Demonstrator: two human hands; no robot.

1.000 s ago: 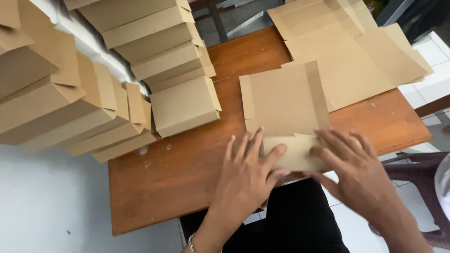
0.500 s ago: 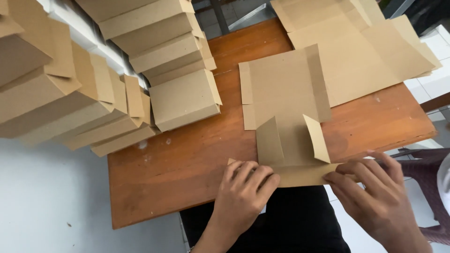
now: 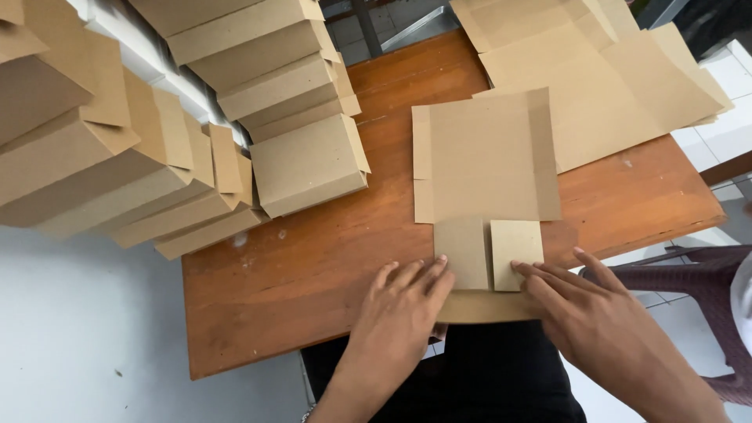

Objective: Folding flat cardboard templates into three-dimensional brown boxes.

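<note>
A flat brown cardboard box blank (image 3: 482, 160) lies on the wooden table (image 3: 313, 266) in front of me. Its two small near flaps (image 3: 489, 254) are folded inward and lie flat on the sheet. My left hand (image 3: 407, 305) presses fingers down on the left flap's near edge. My right hand (image 3: 580, 309) presses fingertips on the right flap's lower corner. Both hands rest on the blank's near strip, at the table's front edge.
Stacks of folded cardboard boxes (image 3: 298, 102) lean along the table's left and back left. A pile of flat cardboard blanks (image 3: 619, 78) lies at the back right. A dark plastic chair (image 3: 697, 282) stands to the right, over white floor tiles.
The two small flaps stood upright half a second ago; now they lie flat on the blank. Both hands moved forward onto them.
</note>
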